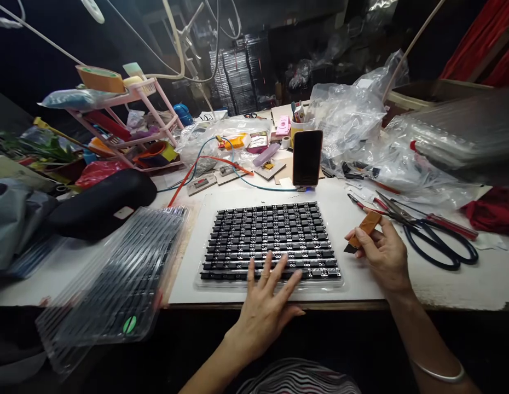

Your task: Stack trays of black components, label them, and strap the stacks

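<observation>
A clear plastic tray (200, 285) lies flat on the white board in front of me, filled with rows of small black circuit boards (271, 232). My left hand (267, 298) rests over the tray's near edge, its fingers spread across the nearest rows. To the right of the tray, my right hand (381, 254) grips a knife (364, 230) with an orange-brown wrapped handle. Its short dark blade points down and left, just above the table. Close to the right hand lie large dark-handled scissors (437, 243).
Stacked clear trays (115, 273) overhang the table's front edge at left, beside a black case (106, 202). A phone (307, 158) stands behind the circuit boards with a blue cable. Pliers (386, 208), a red screwdriver (453, 225) and plastic bags (348, 117) crowd the right side; a pink rack (127, 120) stands back left.
</observation>
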`<control>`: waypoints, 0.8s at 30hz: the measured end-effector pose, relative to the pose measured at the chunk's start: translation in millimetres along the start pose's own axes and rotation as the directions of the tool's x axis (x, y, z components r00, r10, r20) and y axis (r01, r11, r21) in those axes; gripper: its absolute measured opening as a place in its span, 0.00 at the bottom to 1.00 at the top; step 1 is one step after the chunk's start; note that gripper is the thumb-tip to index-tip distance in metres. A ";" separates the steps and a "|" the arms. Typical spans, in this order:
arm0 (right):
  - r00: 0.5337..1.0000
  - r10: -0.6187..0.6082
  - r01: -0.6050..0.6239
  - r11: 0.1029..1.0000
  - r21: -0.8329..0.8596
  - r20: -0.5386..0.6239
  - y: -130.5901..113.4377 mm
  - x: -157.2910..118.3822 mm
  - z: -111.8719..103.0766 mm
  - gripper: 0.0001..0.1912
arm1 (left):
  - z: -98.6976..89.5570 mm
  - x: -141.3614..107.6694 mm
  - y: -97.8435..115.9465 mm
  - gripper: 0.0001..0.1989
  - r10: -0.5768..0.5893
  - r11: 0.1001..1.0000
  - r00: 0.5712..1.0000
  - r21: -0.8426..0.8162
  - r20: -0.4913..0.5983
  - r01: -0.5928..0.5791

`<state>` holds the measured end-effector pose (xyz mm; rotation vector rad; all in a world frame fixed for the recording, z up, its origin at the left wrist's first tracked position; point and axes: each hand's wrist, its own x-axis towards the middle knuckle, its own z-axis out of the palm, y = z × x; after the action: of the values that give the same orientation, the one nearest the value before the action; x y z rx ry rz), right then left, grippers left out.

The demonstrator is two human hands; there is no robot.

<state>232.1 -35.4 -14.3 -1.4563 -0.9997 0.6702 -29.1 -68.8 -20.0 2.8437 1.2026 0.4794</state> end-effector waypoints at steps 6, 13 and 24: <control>1.000 -0.007 0.007 0.999 -0.032 -0.011 -0.4 -0.2 1.2 0.31 | 15.1 18.3 28.2 0.24 0.029 0.987 0.999 -0.156 -0.035 -0.034; 0.999 -0.016 0.014 0.998 -0.059 -0.029 -1.0 -1.7 -0.2 0.30 | 15.8 34.8 43.0 0.22 0.051 0.974 0.996 -0.215 -0.079 -0.067; 0.998 0.001 -0.005 0.997 -0.073 -0.057 0.4 -5.3 -3.5 0.29 | -2.8 20.3 24.6 0.17 -0.028 0.967 0.993 -0.254 -0.117 -0.003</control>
<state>232.7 -41.8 -15.0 -1.5330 -0.9869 0.5964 0.7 -72.1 -8.5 2.6215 1.0855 0.7547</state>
